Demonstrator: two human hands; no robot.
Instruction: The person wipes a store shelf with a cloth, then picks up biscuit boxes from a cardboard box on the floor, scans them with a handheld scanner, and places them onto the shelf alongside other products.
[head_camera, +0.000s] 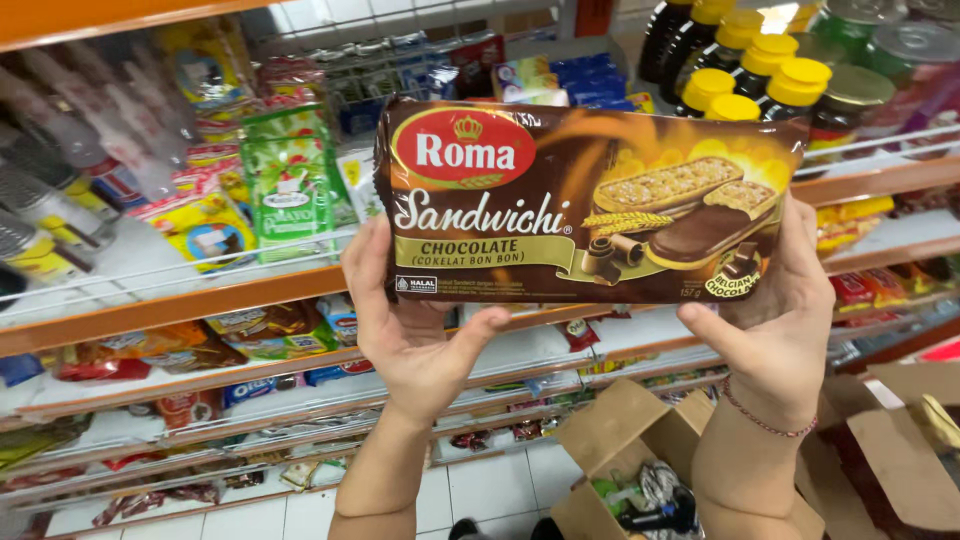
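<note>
Holding biscuit pack (590, 205) before orange, seemingly shop shelves (200, 305).

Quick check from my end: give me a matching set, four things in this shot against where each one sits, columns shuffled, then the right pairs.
Things:
1. brown biscuit packet
2. yellow-capped dark bottles
3. open cardboard box
4. green sachet

Places:
A. on the floor, lower right
B. top shelf, upper right
C. held between the left hand and right hand
D. on a shelf left of the packet

Pairs: 1-C, 2-B, 3-A, 4-D
</note>
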